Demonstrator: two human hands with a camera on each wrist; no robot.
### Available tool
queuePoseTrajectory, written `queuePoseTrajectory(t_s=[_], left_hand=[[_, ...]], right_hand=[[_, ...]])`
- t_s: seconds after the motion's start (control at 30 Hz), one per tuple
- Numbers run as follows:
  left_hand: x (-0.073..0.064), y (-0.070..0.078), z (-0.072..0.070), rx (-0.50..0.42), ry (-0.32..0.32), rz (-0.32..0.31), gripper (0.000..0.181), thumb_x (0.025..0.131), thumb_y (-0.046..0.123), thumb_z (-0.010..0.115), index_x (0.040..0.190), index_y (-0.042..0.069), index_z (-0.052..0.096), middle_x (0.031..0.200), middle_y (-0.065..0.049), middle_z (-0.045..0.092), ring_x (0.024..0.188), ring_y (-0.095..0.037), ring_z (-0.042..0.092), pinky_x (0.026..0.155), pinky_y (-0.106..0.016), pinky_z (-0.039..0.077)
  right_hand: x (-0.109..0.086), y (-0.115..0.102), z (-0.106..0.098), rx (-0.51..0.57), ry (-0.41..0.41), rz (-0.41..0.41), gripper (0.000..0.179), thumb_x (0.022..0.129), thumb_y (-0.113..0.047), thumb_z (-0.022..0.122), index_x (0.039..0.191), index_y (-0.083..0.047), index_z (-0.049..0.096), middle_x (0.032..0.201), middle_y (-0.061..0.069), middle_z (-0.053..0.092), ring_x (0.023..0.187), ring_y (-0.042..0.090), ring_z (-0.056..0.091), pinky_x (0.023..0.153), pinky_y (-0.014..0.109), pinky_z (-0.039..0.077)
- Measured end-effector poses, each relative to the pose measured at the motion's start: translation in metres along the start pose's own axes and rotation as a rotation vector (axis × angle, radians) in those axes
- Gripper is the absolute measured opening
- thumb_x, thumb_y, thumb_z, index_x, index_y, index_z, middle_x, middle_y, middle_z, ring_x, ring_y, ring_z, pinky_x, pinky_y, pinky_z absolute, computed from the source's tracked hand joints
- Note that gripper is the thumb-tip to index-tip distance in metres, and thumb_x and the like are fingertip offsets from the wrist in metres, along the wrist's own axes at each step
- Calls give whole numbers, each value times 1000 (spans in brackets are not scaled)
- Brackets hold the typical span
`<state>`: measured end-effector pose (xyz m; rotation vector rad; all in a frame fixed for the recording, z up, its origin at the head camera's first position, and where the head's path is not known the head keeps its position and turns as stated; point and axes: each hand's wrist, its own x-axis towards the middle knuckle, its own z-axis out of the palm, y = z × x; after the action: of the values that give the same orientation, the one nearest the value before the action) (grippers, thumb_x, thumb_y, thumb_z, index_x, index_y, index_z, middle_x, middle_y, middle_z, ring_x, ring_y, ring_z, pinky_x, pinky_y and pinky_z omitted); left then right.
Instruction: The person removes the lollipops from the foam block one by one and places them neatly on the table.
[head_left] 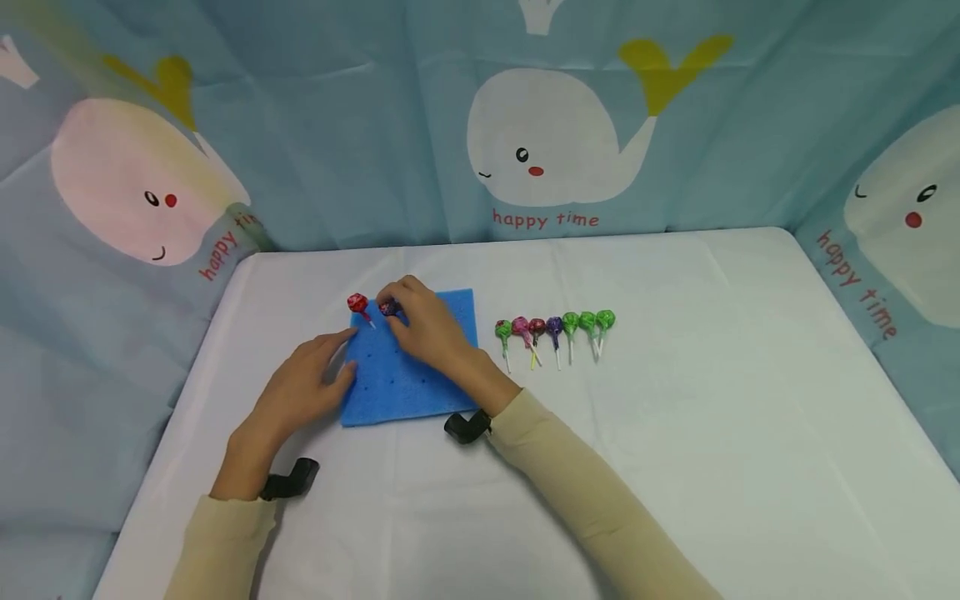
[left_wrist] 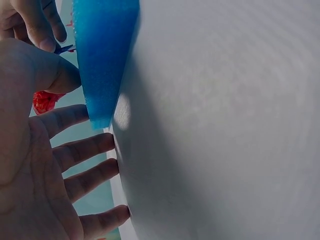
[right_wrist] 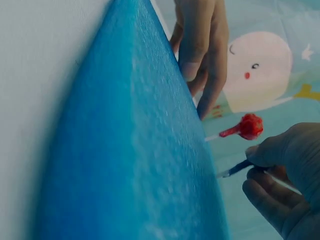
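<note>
A blue foam board with small holes lies on the white table. My right hand is over its far part, pinching a dark purple lollipop between thumb and fingers. In the right wrist view this lollipop's stick points into the board's surface. Beside it a red lollipop stands tilted in the board near the far left corner. My left hand rests at the board's left edge, thumb and index finger touching it. Its other fingers are spread, tips at the tabletop in the left wrist view.
Right of the board several lollipops lie in a row: a green and red one, a pink one, a dark red one, a purple one and green ones. A whale-print curtain hangs behind the table.
</note>
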<state>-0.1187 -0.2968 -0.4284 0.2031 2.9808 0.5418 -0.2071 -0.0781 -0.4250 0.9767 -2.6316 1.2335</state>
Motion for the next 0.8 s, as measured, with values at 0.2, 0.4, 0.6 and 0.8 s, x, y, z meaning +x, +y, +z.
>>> queuePoseTrajectory(t_s=[0.2, 0.4, 0.6, 0.8], left_hand=[[0, -2, 1, 11, 4, -16, 60, 106, 31, 56, 160, 9, 44, 160, -26, 48, 148, -51, 44, 119, -73, 38], [1, -2, 2, 5, 7, -8, 60, 106, 30, 55, 161, 9, 43, 160, -26, 48, 148, -51, 45, 119, -73, 38], [1, 0, 1, 8, 4, -7, 59, 106, 30, 55, 160, 8, 44, 160, -27, 48, 148, -52, 44, 120, -73, 37], [1, -1, 2, 9, -6, -15, 60, 107, 30, 54, 161, 7, 43, 161, -27, 47, 149, -51, 44, 120, -73, 37]], right_hand=[[2, 1, -2, -2, 26, -12, 27, 101, -12, 71, 128, -10, 70, 126, 6, 71, 114, 17, 75, 100, 26, 61], [2, -1, -3, -2, 96, -60, 25, 102, -10, 70, 127, -9, 70, 125, 6, 69, 113, 17, 75, 98, 26, 62], [1, -3, -6, -7, 110, -77, 25, 101, -11, 70, 126, -8, 70, 123, 8, 67, 110, 18, 75, 96, 27, 63], [-3, -7, -13, 25, 124, -67, 25, 99, -13, 73, 123, -7, 69, 120, 10, 68, 107, 19, 74, 97, 24, 62]])
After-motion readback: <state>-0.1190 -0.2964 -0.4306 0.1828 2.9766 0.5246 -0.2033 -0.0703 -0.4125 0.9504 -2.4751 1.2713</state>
